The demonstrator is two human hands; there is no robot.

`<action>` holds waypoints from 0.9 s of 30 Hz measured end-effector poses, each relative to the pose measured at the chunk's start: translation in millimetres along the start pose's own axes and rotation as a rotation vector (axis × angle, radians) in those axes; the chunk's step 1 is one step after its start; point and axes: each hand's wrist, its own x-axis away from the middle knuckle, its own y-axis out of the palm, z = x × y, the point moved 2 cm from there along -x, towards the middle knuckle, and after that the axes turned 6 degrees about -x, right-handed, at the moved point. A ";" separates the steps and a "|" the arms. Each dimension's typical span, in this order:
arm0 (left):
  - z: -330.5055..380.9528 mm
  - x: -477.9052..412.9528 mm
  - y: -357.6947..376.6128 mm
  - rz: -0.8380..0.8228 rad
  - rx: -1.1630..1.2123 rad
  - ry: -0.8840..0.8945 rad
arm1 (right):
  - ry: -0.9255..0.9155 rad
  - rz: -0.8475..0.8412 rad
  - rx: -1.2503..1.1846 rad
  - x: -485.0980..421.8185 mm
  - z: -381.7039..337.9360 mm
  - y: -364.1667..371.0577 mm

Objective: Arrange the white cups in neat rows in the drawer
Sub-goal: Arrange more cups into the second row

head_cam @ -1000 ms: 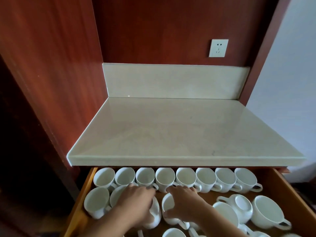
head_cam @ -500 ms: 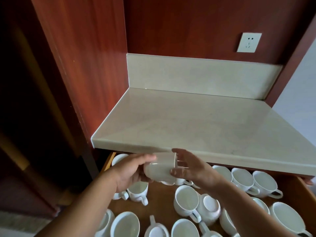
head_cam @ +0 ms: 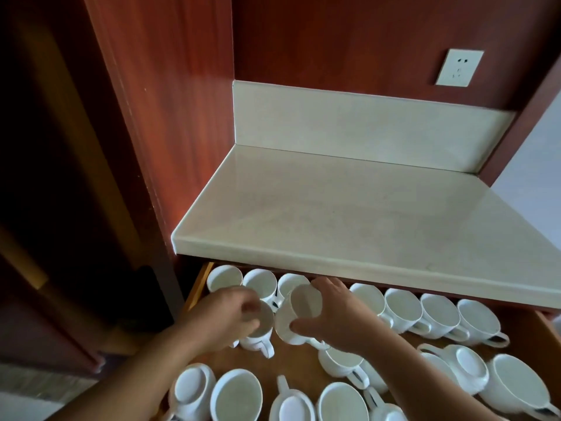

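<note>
An open wooden drawer (head_cam: 197, 287) below the counter holds several white cups. A neat row of upright cups (head_cam: 403, 308) runs along the drawer's back. My left hand (head_cam: 227, 317) grips an upright cup (head_cam: 261, 332) by its rim at the left of the drawer. My right hand (head_cam: 331, 317) holds a tilted cup (head_cam: 299, 314) just beside it, its mouth turned toward me. Loose cups (head_cam: 236, 396) lie in front, some upright, some upside down.
A pale stone counter (head_cam: 364, 214) overhangs the back of the drawer, close above the back row. Red-brown wood panels (head_cam: 170, 117) rise at the left and behind. A wall socket (head_cam: 458, 68) sits on the back panel. Dark space lies left of the cabinet.
Both hands held one cup up near the counter edge half a second ago. Now they are lower in the drawer's left part, each hand holding its own cup. The camera shifted left.
</note>
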 end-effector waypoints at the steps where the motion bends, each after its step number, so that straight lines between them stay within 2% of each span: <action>1: 0.5 3.8 2.1 -0.024 -0.062 0.086 | 0.016 -0.014 0.028 -0.3 -0.8 4.4; 4: 0.1 9.1 12.1 -0.043 -0.185 0.291 | 0.049 -0.025 0.108 -0.8 -4.6 17.0; 10: -14.8 3.4 37.7 0.066 -0.377 0.373 | 0.102 -0.011 0.206 -4.9 -4.7 41.1; 13: -13.6 2.4 37.9 0.044 -0.323 0.374 | 0.097 0.002 0.242 -8.8 0.3 50.7; 27: -12.7 1.0 47.6 0.043 -0.463 0.357 | 0.077 0.113 0.269 -18.2 14.9 77.9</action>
